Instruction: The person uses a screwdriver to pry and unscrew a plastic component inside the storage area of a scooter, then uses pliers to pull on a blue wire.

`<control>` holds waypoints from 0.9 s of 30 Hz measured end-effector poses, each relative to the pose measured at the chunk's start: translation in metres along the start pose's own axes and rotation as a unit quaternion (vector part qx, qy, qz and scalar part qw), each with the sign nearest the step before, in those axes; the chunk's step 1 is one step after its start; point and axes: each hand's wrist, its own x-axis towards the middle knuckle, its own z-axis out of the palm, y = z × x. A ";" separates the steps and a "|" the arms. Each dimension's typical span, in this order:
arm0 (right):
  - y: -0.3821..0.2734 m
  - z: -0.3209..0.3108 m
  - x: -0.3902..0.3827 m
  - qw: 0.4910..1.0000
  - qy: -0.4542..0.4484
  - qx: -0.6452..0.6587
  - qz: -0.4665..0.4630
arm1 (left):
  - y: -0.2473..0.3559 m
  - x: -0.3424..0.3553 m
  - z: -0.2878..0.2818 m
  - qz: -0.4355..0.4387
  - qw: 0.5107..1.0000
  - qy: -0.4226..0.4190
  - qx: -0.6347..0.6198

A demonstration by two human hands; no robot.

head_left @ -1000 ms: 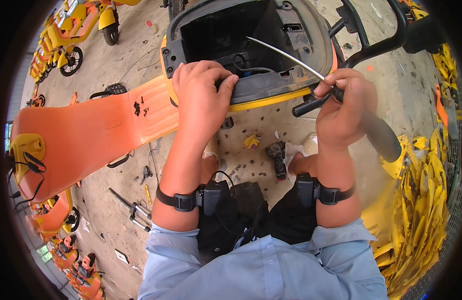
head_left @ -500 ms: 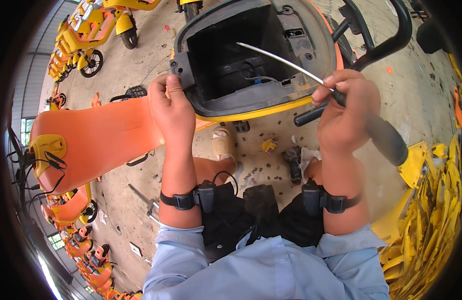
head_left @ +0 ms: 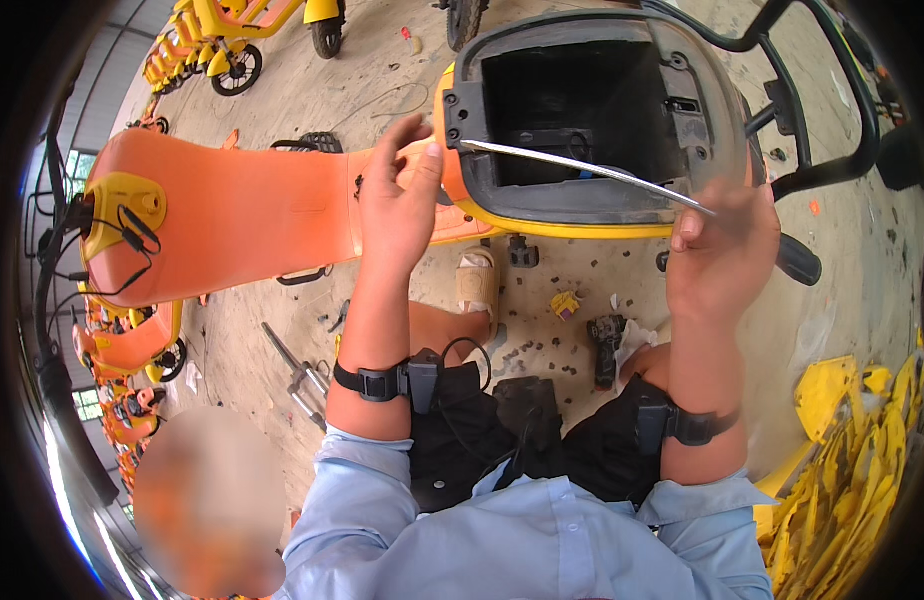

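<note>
My right hand (head_left: 722,245) is closed around a long screwdriver (head_left: 592,168), over the right side of the scooter's seat compartment (head_left: 582,215). Its bare metal shaft slants left across the dark compartment. The tip is at or just in front of a black hinge bracket (head_left: 466,115) on the compartment's left rim; I cannot tell whether it touches a screw. Beside that bracket is my left hand (head_left: 397,205), thumb and fingers apart, against the orange scooter body (head_left: 252,215). No object shows in its fingers. My right fingers are partly blurred.
A black tubular rack (head_left: 862,110) juts out at the scooter's right end. On the floor by my feet lie a black power drill (head_left: 607,350) and a crumpled yellow scrap (head_left: 565,305). Yellow panels (head_left: 862,470) are piled at lower right. Parked scooters (head_left: 217,45) line the left.
The screwdriver's tip has gone from over the compartment to the hinge bracket. My left hand has come off the bracket onto the body beside it, its fingers spreading. The scooter sits farther right in view.
</note>
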 end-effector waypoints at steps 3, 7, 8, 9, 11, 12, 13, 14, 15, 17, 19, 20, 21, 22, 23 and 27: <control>0.004 0.005 -0.003 1.000 -0.003 0.015 0.013 | 0.022 -0.014 -0.002 -0.029 0.983 -0.082 -0.159; 0.009 0.009 -0.007 0.999 -0.003 0.030 0.026 | 0.018 -0.020 -0.005 0.013 0.982 -0.104 -0.155; 0.010 0.010 -0.008 0.999 -0.005 0.037 0.030 | 0.020 -0.021 -0.004 -0.029 0.973 -0.115 -0.199; 0.011 0.010 -0.009 0.999 -0.006 0.037 0.032 | 0.021 -0.022 -0.003 -0.071 0.959 -0.126 -0.243; 0.012 0.011 -0.011 0.999 -0.003 0.041 0.027 | 0.018 -0.022 -0.002 -0.088 0.960 -0.108 -0.245; 0.012 0.012 -0.011 0.999 -0.004 0.041 0.027 | 0.014 -0.021 -0.002 -0.090 0.960 -0.091 -0.249; 0.012 0.013 -0.011 0.999 -0.001 0.042 0.029 | 0.012 -0.020 -0.002 -0.093 0.960 -0.074 -0.253; 0.012 0.014 -0.010 0.999 0.003 0.043 0.031 | 0.010 -0.020 -0.002 -0.092 0.960 -0.075 -0.254; 0.013 0.014 -0.010 0.999 0.003 0.044 0.030 | 0.009 -0.019 -0.002 -0.096 0.960 -0.066 -0.254; 0.015 0.013 -0.008 0.998 0.014 0.048 0.034 | 0.003 -0.017 -0.003 -0.098 0.960 -0.061 -0.255; 0.013 0.009 -0.005 0.998 -0.004 0.055 0.033 | -0.005 -0.010 -0.006 -0.081 0.964 -0.024 -0.250; 0.011 0.008 -0.003 0.997 -0.024 0.062 0.034 | -0.007 -0.006 -0.008 -0.069 0.968 -0.007 -0.242; 0.011 0.007 -0.003 0.997 -0.020 0.063 0.032 | -0.011 -0.002 -0.012 -0.071 0.975 0.012 -0.208; 0.011 0.008 -0.003 0.999 -0.021 0.042 0.021 | -0.014 0.003 -0.015 -0.070 0.986 0.042 -0.147; 0.011 0.008 -0.003 0.999 -0.022 0.021 0.011 | -0.017 0.008 -0.018 -0.067 0.992 0.071 -0.085; 0.013 0.005 -0.007 0.998 -0.067 -0.006 -0.016 | -0.062 0.018 -0.050 -0.083 0.993 0.031 0.078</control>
